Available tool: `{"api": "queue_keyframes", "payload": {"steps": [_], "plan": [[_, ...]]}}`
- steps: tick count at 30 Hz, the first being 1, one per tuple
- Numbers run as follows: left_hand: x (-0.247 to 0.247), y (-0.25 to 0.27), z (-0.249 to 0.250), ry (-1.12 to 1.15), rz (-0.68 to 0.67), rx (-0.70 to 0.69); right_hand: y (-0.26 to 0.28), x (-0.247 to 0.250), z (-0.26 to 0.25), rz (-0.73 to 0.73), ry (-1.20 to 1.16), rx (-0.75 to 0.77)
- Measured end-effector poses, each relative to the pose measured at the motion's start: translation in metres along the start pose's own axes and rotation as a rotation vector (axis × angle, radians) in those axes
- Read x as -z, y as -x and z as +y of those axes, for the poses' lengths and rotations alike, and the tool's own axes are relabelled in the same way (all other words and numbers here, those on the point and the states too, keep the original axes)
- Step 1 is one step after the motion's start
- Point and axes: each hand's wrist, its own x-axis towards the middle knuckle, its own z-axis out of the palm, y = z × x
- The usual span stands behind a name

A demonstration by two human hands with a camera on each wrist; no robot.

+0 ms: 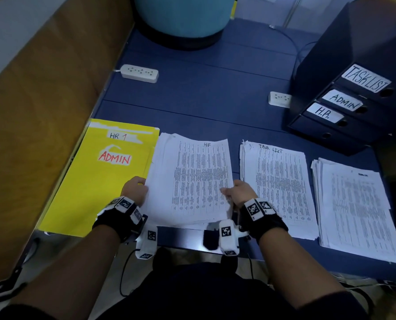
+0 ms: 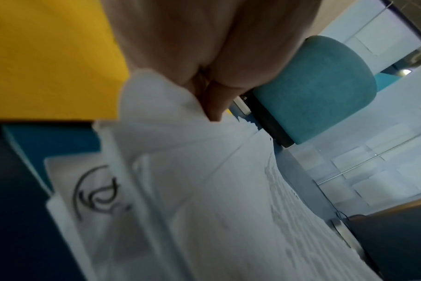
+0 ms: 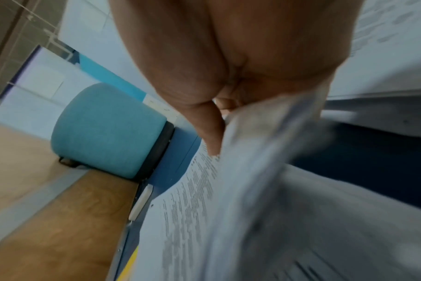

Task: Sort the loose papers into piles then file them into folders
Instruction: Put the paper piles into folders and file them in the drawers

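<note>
hr pile [image 1: 192, 179] | both hands grip | folder [image 1: 100, 181]: "hr 1", "admin"

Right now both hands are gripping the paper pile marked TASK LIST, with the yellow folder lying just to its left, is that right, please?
Not quite. In the head view the left hand and right hand grip the pile marked HR, not the TASK LIST pile, which lies untouched to its right. The yellow folder does lie just left of the held pile.
</note>
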Motion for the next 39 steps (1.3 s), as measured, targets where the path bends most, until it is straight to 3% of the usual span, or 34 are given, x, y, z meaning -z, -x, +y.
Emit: {"api": "queue_keyframes", "payload": {"steps": [9, 12, 17, 23, 28, 32, 36, 39], "plan": [[-0.028, 0.005, 0.0, 0.259, -0.049, -0.061, 0.002, -0.025, 0.002, -0.014, 0.218, 0.038], [-0.028, 0.008, 0.005, 0.02, -0.052, -0.071, 0.002, -0.028, 0.003, 0.031, 0.26, 0.05], [-0.022, 0.004, 0.009, -0.331, 0.08, -0.082, -0.009, -0.033, 0.001, 0.153, 0.225, 0.031], [-0.028, 0.002, 0.014, -0.296, 0.025, -0.165, -0.014, -0.033, -0.019, 0.088, 0.135, -0.05], [-0.02, 0.0, 0.013, -0.164, 0.014, -0.159, -0.007, -0.022, -0.032, -0.004, 0.082, -0.065], [-0.014, -0.002, 0.009, -0.042, -0.03, -0.144, 0.011, -0.017, -0.038, -0.016, -0.078, 0.192], [0.0, 0.005, 0.021, 0.38, -0.155, -0.126, 0.044, 0.011, -0.047, -0.065, -0.204, 0.435], [0.014, 0.015, 0.046, 0.71, -0.207, -0.251, 0.06, 0.036, -0.049, -0.087, -0.252, 0.526]]}}
